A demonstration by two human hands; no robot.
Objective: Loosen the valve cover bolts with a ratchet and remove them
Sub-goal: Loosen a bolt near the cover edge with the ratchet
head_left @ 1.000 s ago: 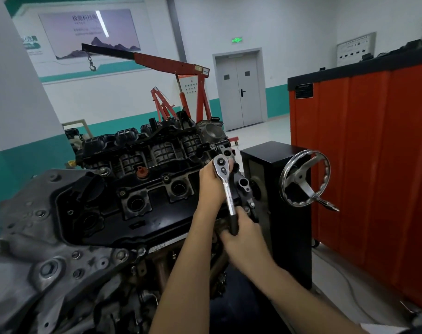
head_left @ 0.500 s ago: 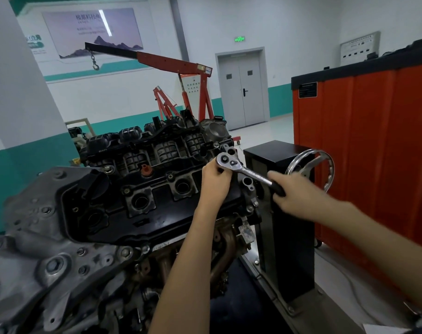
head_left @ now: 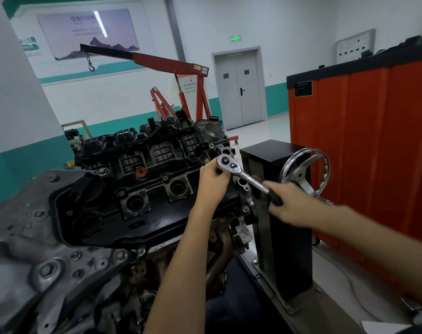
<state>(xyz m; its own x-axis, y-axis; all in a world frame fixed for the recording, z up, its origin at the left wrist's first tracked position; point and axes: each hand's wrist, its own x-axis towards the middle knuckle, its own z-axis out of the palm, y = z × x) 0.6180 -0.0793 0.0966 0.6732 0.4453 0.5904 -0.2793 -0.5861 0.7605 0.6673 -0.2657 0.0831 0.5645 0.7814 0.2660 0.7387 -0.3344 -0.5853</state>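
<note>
The black valve cover (head_left: 142, 220) tops an engine mounted on a stand, with small bolts (head_left: 121, 193) along its ridges. A chrome ratchet (head_left: 246, 175) stands over the cover's right end, its head up and its handle pointing right and down. My left hand (head_left: 213, 178) grips the socket under the ratchet head, hiding the bolt below. My right hand (head_left: 293, 204), blurred by motion, grips the black handle end.
A chrome handwheel (head_left: 306, 172) on the black stand column (head_left: 277, 213) sits just behind my right hand. An orange cabinet (head_left: 373, 145) fills the right side. A red engine hoist (head_left: 181, 92) stands behind the engine, and a grey timing cover (head_left: 24, 249) lies at the near left.
My right hand swung the ratchet handle from pointing down toward me out to the right, then back slightly. My left hand stayed at the ratchet head.
</note>
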